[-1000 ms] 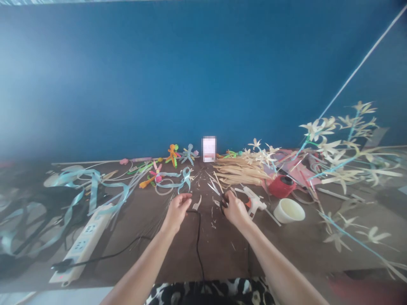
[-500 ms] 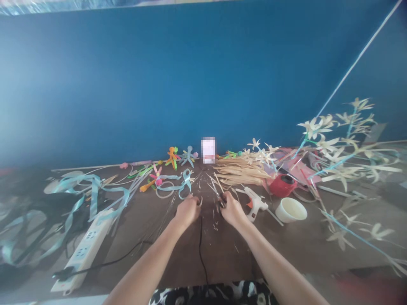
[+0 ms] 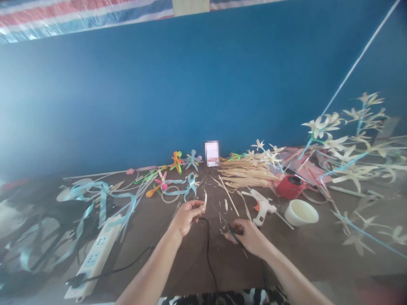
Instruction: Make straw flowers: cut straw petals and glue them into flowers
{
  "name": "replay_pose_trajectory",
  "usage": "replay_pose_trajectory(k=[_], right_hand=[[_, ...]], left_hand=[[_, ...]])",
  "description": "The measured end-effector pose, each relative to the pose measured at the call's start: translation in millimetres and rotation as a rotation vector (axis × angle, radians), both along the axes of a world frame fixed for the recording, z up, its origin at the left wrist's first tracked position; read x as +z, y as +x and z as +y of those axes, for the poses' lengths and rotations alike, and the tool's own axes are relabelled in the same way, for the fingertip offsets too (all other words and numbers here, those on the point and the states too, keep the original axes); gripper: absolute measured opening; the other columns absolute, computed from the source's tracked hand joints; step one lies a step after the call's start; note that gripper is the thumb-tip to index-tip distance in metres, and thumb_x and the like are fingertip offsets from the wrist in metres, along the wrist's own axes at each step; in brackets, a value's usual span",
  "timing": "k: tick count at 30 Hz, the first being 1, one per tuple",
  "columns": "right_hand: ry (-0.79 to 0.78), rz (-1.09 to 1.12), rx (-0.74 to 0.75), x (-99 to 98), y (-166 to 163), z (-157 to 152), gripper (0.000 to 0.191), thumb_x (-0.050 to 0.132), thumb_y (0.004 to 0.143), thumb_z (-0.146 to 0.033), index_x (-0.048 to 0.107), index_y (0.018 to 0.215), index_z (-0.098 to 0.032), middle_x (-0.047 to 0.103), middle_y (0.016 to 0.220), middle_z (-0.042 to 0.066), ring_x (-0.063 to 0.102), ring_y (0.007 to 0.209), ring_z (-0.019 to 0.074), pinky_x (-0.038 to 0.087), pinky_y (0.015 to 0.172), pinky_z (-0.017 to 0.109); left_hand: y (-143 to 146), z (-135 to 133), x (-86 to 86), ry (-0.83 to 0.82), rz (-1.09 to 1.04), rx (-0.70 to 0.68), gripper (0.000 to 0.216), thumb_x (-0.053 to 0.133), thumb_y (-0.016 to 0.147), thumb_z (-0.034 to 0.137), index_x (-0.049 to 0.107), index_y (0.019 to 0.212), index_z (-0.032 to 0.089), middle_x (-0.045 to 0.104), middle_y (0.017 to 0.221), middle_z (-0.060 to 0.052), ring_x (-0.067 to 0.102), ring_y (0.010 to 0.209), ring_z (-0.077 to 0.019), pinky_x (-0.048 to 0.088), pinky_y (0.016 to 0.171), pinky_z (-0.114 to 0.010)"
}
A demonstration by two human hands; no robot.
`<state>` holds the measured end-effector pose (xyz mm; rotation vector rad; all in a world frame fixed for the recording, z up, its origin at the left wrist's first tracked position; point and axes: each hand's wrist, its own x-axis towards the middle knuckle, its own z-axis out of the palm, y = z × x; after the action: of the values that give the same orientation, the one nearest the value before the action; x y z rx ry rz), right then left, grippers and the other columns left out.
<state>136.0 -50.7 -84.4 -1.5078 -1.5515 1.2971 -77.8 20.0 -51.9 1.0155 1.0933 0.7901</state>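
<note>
My left hand [image 3: 187, 216] pinches a short, narrow pale strip [image 3: 205, 200] that stands up from between thumb and fingertips. To the right and a little nearer me, my right hand [image 3: 246, 237] is closed around dark-handled scissors [image 3: 233, 232]; their thin blades point away to the left and are hard to make out. Pale scraps lie on the brown table between the hands. Beyond them rests a bundle of dry straw-coloured leaf strips [image 3: 248, 171]. A white glue gun [image 3: 262, 207] lies just past my right hand.
On the right are a white cup [image 3: 301, 212], a red roll-like object [image 3: 290, 187] and pale flower sprays [image 3: 324, 127]. A power strip [image 3: 95, 254] and light-blue ribbon [image 3: 103, 199] lie on the left. A black cord [image 3: 208, 250] runs toward me. Behind stands a blue panel [image 3: 190, 84].
My left hand has risen slightly with the pale strip now showing upright. My right hand has moved right and nearer me with the scissors, away from the left. The view has tilted up a little.
</note>
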Motion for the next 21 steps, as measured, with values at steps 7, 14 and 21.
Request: replay_pose_trajectory(k=[7,14,21], right_hand=[[0.053,-0.086,0.129,6.9,7,-3,0.027,0.061,0.063,-0.039,0.050,0.060,-0.015,0.050,0.052,-0.004,0.042,0.048,0.0071,0.028,0.042,0.016],[0.037,-0.152,0.138,9.0,8,2,0.030,0.062,0.060,-0.042,0.049,0.058,-0.015,0.047,0.050,-0.005,0.039,0.046,0.0065,0.025,0.040,0.015],[0.048,-0.243,0.186,17.8,10,4,0.036,0.061,0.057,-0.050,0.051,0.056,-0.015,0.046,0.050,-0.004,0.038,0.047,0.0068,0.025,0.040,0.016]], left_hand=[[-2,-7,-0.1,0.032,0.112,-0.066,0.031,0.061,0.061,0.021,0.057,0.091,0.016,0.053,0.070,0.000,0.047,0.057,-0.0062,0.027,0.043,-0.014],[-1,-10,3.8,0.078,0.177,-0.148,0.028,0.059,0.061,0.023,0.060,0.089,0.016,0.053,0.068,0.002,0.039,0.049,-0.0043,0.024,0.041,-0.017],[-4,-12,10.3,0.064,0.262,-0.264,0.029,0.060,0.060,0.023,0.062,0.087,0.016,0.056,0.070,0.000,0.041,0.055,-0.0073,0.025,0.046,-0.018]])
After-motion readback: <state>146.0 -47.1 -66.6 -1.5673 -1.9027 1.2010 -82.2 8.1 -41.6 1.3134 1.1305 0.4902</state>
